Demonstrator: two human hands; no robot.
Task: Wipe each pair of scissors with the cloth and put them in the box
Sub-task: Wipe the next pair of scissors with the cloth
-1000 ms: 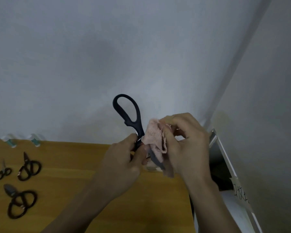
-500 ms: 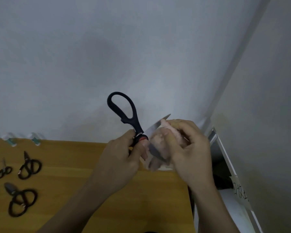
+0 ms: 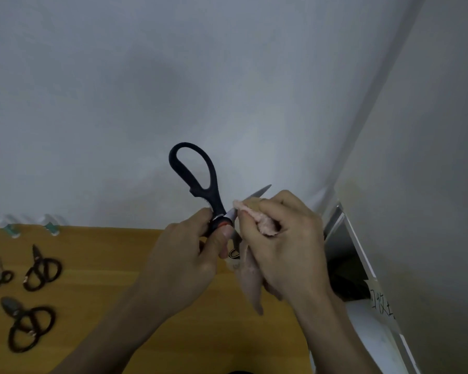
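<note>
Nearest, L hand (image 3: pixel 183 259) pinches the black-handled scissors (image 3: pixel 200 182) at the pivot, thumb & fingers (image 3: pixel 226 233) curled round it, handle loop sticking up over the table (image 3: pixel 114 298). Just right of the scissors, R hand (image 3: pixel 287 247) grips the pink cloth (image 3: pixel 250 282), fingers curled, cloth pressed vs. one blade; blade tip (image 3: pixel 264 190) pokes out beyond the cloth, other blade mostly hidden. Cloth tail hangs below the R hand. Left of the scissors, well apart, 3 dark scissors (image 3: pixel 42 268) (image 3: pixel 0 278) (image 3: pixel 25 323) lie flat on the table. Farther, 2 blurry green-banded items (image 3: pixel 50 226) at the table's back edge.
</note>
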